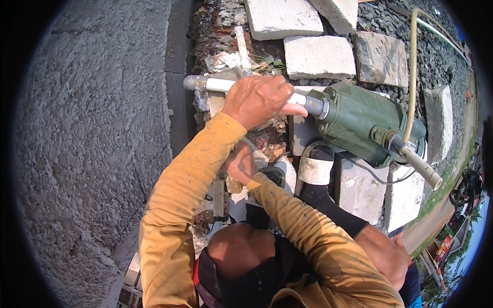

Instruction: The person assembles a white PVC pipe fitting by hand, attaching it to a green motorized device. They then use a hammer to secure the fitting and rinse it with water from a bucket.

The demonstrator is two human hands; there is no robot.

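My left hand is wrapped around a white plastic pipe. A grey elbow fitting caps the pipe's left end. At its other end, a grey connector joins it to a green water pump lying on pale blocks. A beige pipe stub sticks out from the pump's lower right side. Below the left forearm, my right hand is closed near the ground; what its fingers hold is hidden. Just under it shows a brownish piece that I cannot identify.
A rough grey wall rises on the left. Several pale stone blocks lie over dark gravel. A beige hose curves down to the pump. My sandalled foot stands beside it. A motorbike is far right.
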